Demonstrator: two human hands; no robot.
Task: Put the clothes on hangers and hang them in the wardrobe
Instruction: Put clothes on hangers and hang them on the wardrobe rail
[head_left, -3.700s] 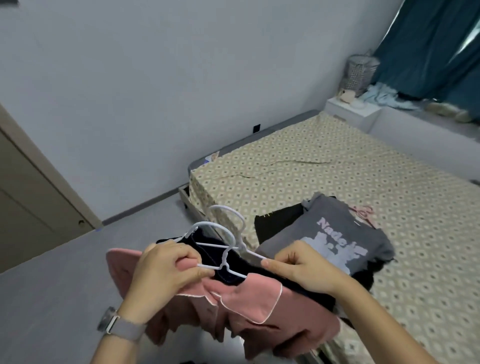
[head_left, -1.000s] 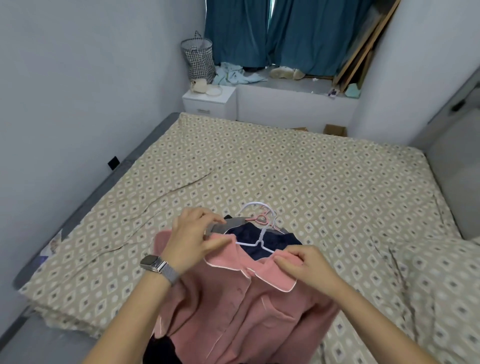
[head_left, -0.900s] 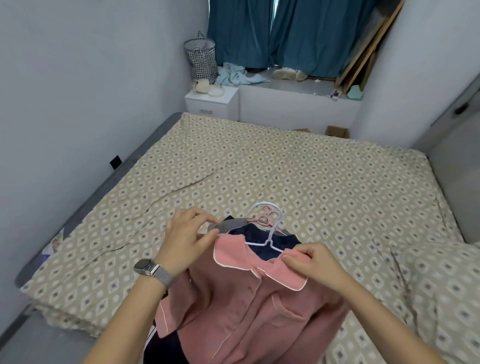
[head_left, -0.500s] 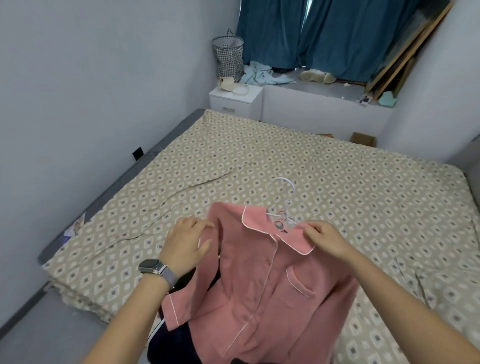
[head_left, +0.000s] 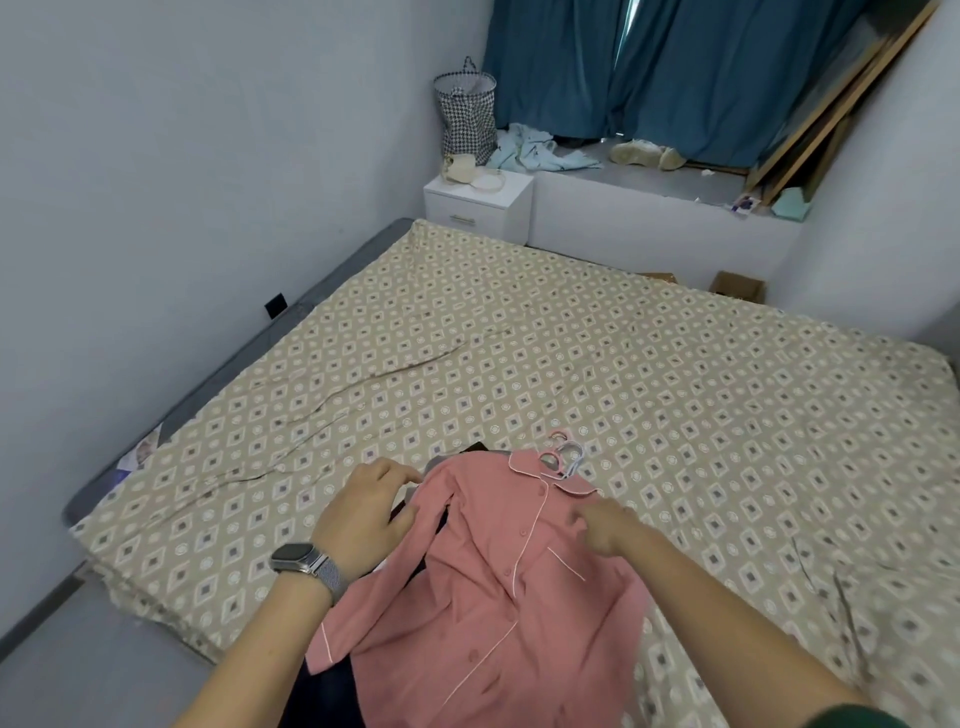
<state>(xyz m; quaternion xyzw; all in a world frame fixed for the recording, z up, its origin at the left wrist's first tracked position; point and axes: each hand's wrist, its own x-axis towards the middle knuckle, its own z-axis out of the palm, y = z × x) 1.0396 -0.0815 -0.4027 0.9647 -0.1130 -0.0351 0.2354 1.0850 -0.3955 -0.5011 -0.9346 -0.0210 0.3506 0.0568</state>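
Observation:
A pink pyjama shirt (head_left: 498, 587) with white piping lies front-up over the near edge of the bed (head_left: 597, 364). A white hanger hook (head_left: 573, 457) and a pink hanger hook (head_left: 554, 441) stick out at its collar. My left hand (head_left: 363, 514), with a watch on the wrist, pinches the shirt's left shoulder. My right hand (head_left: 602, 530) is blurred and rests on the shirt's chest below the collar, fingers extended. Dark navy cloth (head_left: 332, 691) and a grey garment (head_left: 431, 467) show from under the shirt.
The bed has a beige patterned sheet, and a wall runs along its left side. At the far end stand a white nightstand (head_left: 478, 208) and a checked laundry basket (head_left: 465, 119). Blue curtains (head_left: 675, 73) hang over a ledge with clothes and shoes. Cardboard boxes (head_left: 737, 286) sit beyond the bed.
The pink shirt on its hanger has come down from being held up to lying on the bed. My right hand has left the collar and moved onto the chest.

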